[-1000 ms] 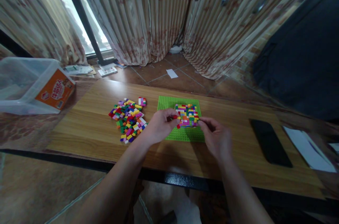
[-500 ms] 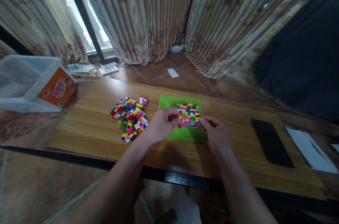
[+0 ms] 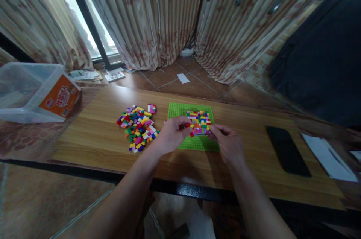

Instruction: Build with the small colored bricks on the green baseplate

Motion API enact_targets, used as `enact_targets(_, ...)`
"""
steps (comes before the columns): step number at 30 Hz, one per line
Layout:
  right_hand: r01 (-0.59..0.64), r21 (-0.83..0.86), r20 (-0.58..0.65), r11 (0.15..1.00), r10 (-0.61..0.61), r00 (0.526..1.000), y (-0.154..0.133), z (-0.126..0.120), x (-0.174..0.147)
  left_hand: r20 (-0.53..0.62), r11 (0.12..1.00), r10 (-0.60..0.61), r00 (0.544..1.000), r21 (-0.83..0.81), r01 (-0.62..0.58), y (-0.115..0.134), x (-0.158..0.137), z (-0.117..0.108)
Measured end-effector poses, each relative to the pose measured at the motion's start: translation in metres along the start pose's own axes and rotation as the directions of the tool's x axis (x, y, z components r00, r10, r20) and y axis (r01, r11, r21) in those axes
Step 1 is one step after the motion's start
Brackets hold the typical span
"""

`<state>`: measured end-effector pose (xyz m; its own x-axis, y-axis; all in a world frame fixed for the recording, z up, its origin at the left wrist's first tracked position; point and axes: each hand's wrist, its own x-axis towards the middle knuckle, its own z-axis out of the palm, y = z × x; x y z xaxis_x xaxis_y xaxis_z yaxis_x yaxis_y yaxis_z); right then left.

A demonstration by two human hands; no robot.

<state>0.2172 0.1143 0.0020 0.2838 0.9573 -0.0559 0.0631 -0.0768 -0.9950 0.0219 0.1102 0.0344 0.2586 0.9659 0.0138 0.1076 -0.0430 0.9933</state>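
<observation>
A flat build of many-coloured toy bricks (image 3: 200, 121) sits over the green baseplate (image 3: 176, 109) near the table's middle. At its left edge, my left hand (image 3: 173, 133) is closed in a pinch. Red bricks show between and just below the thumb and forefinger; how far they join the build is hard to tell. My right hand (image 3: 227, 142) grips the build's near right edge, its thumb and forefinger pressed together there, the other fingers curled under. Left of the baseplate lies a pile of loose toy bricks (image 3: 138, 126), with a small joined block of bricks (image 3: 151, 108) by its far right side.
A clear plastic box (image 3: 31, 92) with an orange label stands at the left. To the right, a black phone-like slab (image 3: 287, 151) and white papers (image 3: 328, 156) lie on the wooden table (image 3: 93, 133). Curtains (image 3: 169, 17) hang beyond, with papers (image 3: 114, 76) below them.
Both hands stay at the build's edges with hardly any movement. The whole view has shifted slightly.
</observation>
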Motion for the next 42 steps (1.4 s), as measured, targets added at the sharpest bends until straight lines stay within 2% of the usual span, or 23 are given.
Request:
enact_targets(7,-0.035,0.034,0.001,0.999,0.035,0.999,-0.004,0.001,0.0,0.002,0.987,-0.024,1.0,-0.159,0.024,0.0,0.002,0.004)
enact_targets(11,0.08,-0.061,-0.045,0.995,-0.083,0.996,-0.018,0.001,-0.009,-0.014,0.978,-0.05,0.999,-0.204,0.046,0.002,0.001,0.003)
enact_targets(14,0.163,-0.081,0.055,0.983,-0.159,0.986,-0.027,0.001,-0.022,-0.015,0.972,-0.052,0.999,-0.23,0.047,0.005,0.0,0.002)
enact_targets(17,0.21,-0.099,0.207,0.973,-0.187,0.96,-0.03,0.003,-0.033,0.003,0.96,-0.044,0.999,-0.276,0.043,0.006,0.0,0.002)
enact_targets(20,0.249,-0.115,0.282,0.962,-0.209,0.936,-0.028,0.005,-0.035,0.052,0.952,-0.017,0.999,-0.304,0.032,0.006,-0.001,0.004)
enact_targets(25,0.257,-0.056,0.3,0.965,-0.229,0.926,-0.026,0.005,-0.032,0.083,0.971,0.048,0.995,-0.238,-0.027,0.006,-0.001,0.006)
enact_targets(29,0.26,-0.067,0.321,0.963,-0.226,0.92,-0.027,0.002,-0.033,0.123,0.994,0.067,0.99,-0.089,-0.056,0.007,-0.003,0.005)
enact_targets(35,0.203,-0.027,0.334,0.979,-0.183,0.925,-0.027,0.001,-0.034,0.163,0.978,0.158,0.974,0.111,-0.177,0.012,-0.006,0.006)
enact_targets(39,0.169,0.053,0.315,0.984,-0.177,0.933,-0.027,0.0,-0.031,0.189,0.969,0.19,0.964,0.123,-0.215,0.016,-0.008,0.005)
enact_targets(42,0.252,0.042,0.219,0.967,-0.255,0.942,-0.028,-0.006,-0.025,0.143,0.979,0.167,0.976,0.096,-0.182,0.016,-0.006,0.002)
